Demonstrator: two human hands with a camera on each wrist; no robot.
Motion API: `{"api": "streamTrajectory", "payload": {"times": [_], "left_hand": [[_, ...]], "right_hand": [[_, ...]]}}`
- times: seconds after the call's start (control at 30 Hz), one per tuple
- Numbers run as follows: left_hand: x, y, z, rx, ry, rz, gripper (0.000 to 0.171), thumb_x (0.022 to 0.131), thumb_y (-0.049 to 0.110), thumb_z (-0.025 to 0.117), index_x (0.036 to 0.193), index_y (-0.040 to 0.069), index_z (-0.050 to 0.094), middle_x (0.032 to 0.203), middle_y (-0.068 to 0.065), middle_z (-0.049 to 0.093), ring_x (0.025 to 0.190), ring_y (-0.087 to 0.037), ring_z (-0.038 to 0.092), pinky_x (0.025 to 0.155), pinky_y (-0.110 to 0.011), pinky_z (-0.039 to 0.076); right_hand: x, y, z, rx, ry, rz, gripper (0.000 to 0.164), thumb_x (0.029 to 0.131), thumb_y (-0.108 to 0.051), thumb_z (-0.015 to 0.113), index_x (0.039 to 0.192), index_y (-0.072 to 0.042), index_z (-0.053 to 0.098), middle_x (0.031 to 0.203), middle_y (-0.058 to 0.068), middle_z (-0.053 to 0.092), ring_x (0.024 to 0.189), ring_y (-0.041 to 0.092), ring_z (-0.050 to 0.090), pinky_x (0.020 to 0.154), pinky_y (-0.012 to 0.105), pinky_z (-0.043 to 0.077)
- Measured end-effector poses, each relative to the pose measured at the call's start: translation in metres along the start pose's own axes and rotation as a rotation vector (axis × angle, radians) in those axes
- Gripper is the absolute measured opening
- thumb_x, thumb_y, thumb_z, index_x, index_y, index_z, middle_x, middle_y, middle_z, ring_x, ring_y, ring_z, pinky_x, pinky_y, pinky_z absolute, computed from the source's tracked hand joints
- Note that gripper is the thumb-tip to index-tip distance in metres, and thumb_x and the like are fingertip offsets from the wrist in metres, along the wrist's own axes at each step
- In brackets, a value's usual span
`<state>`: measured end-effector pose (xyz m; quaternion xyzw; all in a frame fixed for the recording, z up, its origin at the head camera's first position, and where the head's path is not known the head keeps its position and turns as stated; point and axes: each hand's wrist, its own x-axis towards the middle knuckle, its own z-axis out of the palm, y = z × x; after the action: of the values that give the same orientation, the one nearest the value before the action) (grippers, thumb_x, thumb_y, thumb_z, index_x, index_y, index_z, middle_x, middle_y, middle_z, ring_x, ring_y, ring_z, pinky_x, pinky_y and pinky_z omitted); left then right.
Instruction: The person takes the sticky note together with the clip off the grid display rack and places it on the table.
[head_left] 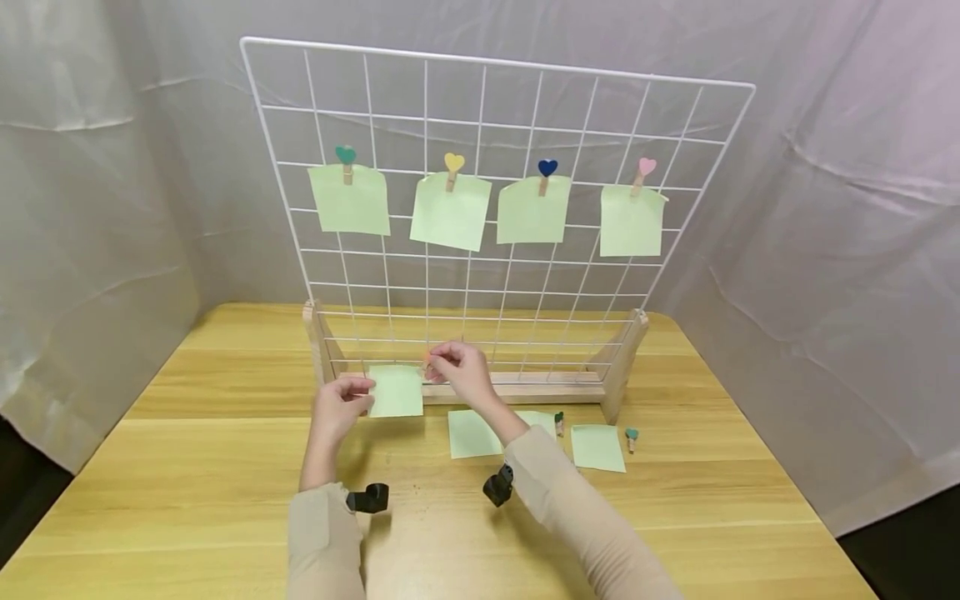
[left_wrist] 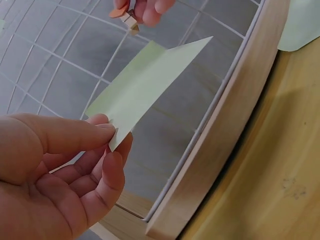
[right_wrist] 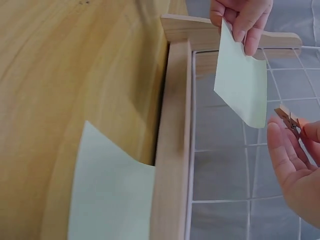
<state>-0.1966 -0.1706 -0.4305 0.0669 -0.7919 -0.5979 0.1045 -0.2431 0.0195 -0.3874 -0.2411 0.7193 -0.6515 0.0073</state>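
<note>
Risk: green note (head_left: pixel 396 392) may buckle or slip, since left hand (head_left: pixel 341 408) pinches just one edge and the rest is bent and unsupported. Orange-heart clip (right_wrist: pixel 287 120) might catch paper only, missing wire, if note isn't flush with white grid (head_left: pixel 483 61). Note sits between both hands; right hand (head_left: pixel 461 371) pinches clip, near note's free side, apart from it. Spare note (head_left: pixel 597 448) lies on surface (head_left: pixel 225 500), right of both hands.
</note>
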Motion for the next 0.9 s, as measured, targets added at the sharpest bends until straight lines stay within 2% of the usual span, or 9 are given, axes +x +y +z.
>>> {"api": "streamTrajectory", "payload": {"times": [0.27, 0.43, 0.63, 0.9], "left_hand": [[-0.002, -0.007, 0.005, -0.001, -0.028, -0.019, 0.021, 0.078, -0.011, 0.057, 0.098, -0.013, 0.059, 0.087, -0.018, 0.059, 0.066, -0.011, 0.051, 0.057, -0.019, 0.046], [-0.002, -0.011, 0.006, 0.047, -0.038, -0.026, 0.018, 0.077, -0.011, 0.058, 0.094, -0.013, 0.061, 0.083, -0.018, 0.061, 0.062, -0.013, 0.054, 0.056, -0.024, 0.048], [-0.003, -0.016, 0.008, 0.073, -0.095, -0.049, 0.019, 0.076, -0.011, 0.057, 0.095, -0.013, 0.061, 0.085, -0.021, 0.062, 0.063, -0.017, 0.057, 0.060, -0.032, 0.050], [-0.005, -0.019, 0.011, 0.069, -0.130, -0.063, 0.020, 0.076, -0.012, 0.057, 0.096, -0.015, 0.060, 0.086, -0.023, 0.061, 0.064, -0.017, 0.057, 0.059, -0.031, 0.049]], "right_hand": [[-0.005, 0.009, -0.002, -0.009, -0.032, 0.069, 0.016, 0.087, 0.006, 0.050, 0.095, 0.019, 0.054, 0.087, 0.033, 0.057, 0.077, 0.047, 0.057, 0.067, 0.047, 0.049], [-0.009, 0.014, -0.005, -0.024, -0.033, 0.142, 0.018, 0.087, 0.004, 0.051, 0.096, 0.019, 0.055, 0.088, 0.032, 0.057, 0.078, 0.045, 0.058, 0.069, 0.045, 0.049], [-0.010, 0.022, -0.007, -0.061, -0.038, 0.217, 0.017, 0.087, 0.005, 0.052, 0.094, 0.019, 0.057, 0.088, 0.030, 0.059, 0.078, 0.041, 0.060, 0.070, 0.041, 0.050], [-0.003, 0.054, -0.013, -0.051, -0.040, 0.274, 0.016, 0.086, 0.001, 0.056, 0.093, 0.014, 0.060, 0.087, 0.023, 0.062, 0.077, 0.036, 0.061, 0.069, 0.038, 0.051]]}}
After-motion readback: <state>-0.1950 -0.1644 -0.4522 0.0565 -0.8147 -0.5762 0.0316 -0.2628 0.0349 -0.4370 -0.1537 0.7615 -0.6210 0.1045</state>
